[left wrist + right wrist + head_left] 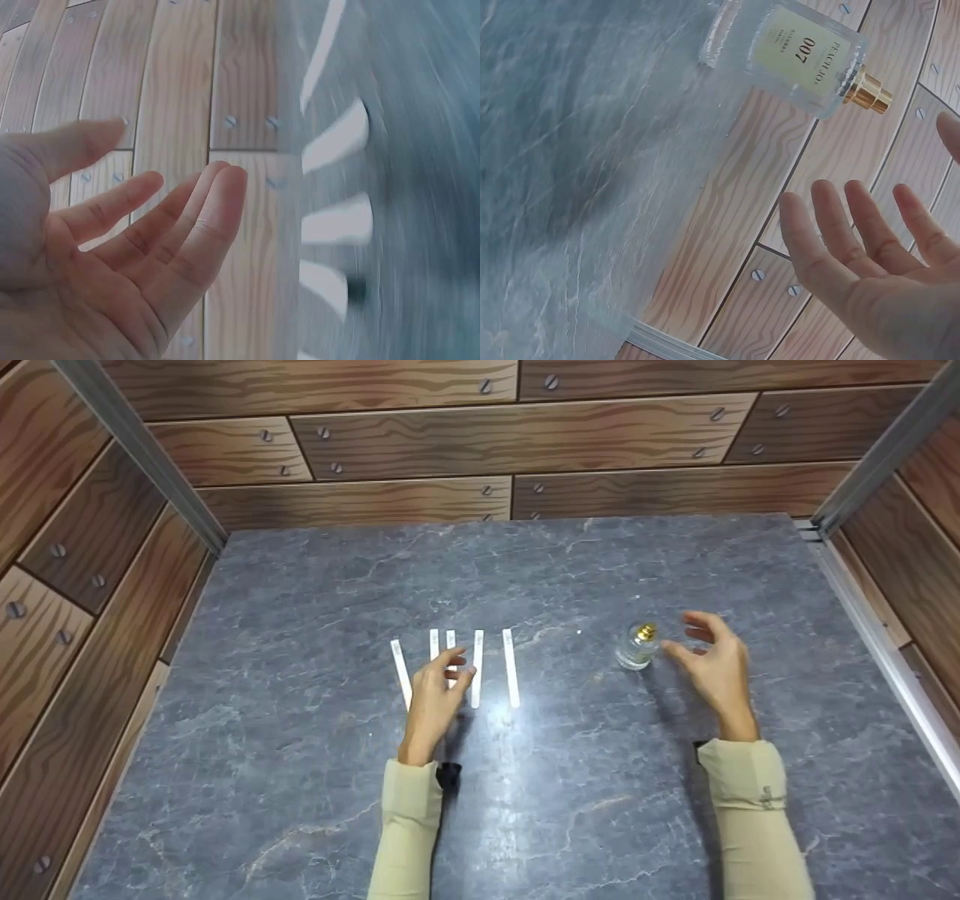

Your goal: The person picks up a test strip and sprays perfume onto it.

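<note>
Several white paper strips [511,667] lie in a loose row on the grey table, left of its middle. My left hand [437,694] is over the row and hides parts of some strips; in the left wrist view its fingers [217,217] are loosely bent with nothing between them. Farther right stands a clear glass perfume bottle [636,649] with a gold spray top and a pale label reading 007 [802,49]. Just to the right of it is my right hand [716,667], thumb and fingers spread apart and holding nothing.
The table [300,810] has a dark marbled surface. Wood-patterned panels [420,442] rise behind it and on both sides. Metal rails [885,652] run along the right edge and up the corners. A few tiny white specks [579,631] lie on the tabletop.
</note>
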Demonstrator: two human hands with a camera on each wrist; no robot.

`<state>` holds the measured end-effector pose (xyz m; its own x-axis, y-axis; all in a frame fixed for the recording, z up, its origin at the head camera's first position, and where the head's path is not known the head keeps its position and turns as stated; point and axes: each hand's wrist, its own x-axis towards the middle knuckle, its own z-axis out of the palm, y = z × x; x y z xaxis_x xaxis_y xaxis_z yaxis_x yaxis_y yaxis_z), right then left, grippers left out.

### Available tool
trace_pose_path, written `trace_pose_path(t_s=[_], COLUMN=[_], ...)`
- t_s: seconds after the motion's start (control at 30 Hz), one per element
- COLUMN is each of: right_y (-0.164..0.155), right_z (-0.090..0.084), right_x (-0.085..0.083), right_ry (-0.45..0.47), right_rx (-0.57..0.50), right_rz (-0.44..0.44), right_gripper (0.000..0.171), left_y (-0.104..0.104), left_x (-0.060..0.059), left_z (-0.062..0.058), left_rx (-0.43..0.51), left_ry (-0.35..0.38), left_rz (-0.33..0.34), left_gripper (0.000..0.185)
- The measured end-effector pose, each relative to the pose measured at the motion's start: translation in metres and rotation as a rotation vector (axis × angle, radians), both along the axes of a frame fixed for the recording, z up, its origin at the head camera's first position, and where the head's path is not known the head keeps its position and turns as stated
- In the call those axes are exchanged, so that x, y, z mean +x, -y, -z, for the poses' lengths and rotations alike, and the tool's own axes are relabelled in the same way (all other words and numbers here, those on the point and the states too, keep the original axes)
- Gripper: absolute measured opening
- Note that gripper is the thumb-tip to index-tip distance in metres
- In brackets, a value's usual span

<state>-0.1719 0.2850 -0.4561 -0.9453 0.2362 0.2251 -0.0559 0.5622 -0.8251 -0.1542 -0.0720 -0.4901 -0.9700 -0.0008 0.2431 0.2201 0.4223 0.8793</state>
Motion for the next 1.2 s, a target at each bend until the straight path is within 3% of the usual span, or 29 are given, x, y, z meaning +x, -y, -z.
trace_pose_path(t_s=[0.23,0.5,0.7,0.87,1.07,1.2], right_y=[0.014,0.016,0.018,0.018,0.017,0.016], right_z=[-0.002,-0.001,0.003,0.002,0.002,0.002], right_x=[-0.007,-0.006,-0.008,-0.010,-0.010,-0.011], right_ry=[0.074,0.139,0.133,0.136,0.183,0.181], right_rx=[-0.077,-0.104,-0.146,-0.136,-0.102,-0.088], right_rz=[0.017,0.015,0.007,0.003,-0.002,0.000], right_gripper=[0.048,0.051,0.051,0.051,0.052,0.053], left_y=[-0.025,-0.042,-0.046,-0.049,-0.052,-0.057], left_x=[-0.003,-0.004,-0.007,-0.013,-0.017,-0.018], left_z=[0.003,0.006,0.011,0.015,0.020,0.023], left_rx=[0.187,0.142,0.151,0.156,0.050,-0.010], left_ry=[0.136,0.270,0.361,0.363,0.307,0.279], left_rz=[0.035,0.006,-0.011,-0.010,0.002,-0.037], left_gripper=[0.042,0.046,0.051,0.051,0.055,0.058])
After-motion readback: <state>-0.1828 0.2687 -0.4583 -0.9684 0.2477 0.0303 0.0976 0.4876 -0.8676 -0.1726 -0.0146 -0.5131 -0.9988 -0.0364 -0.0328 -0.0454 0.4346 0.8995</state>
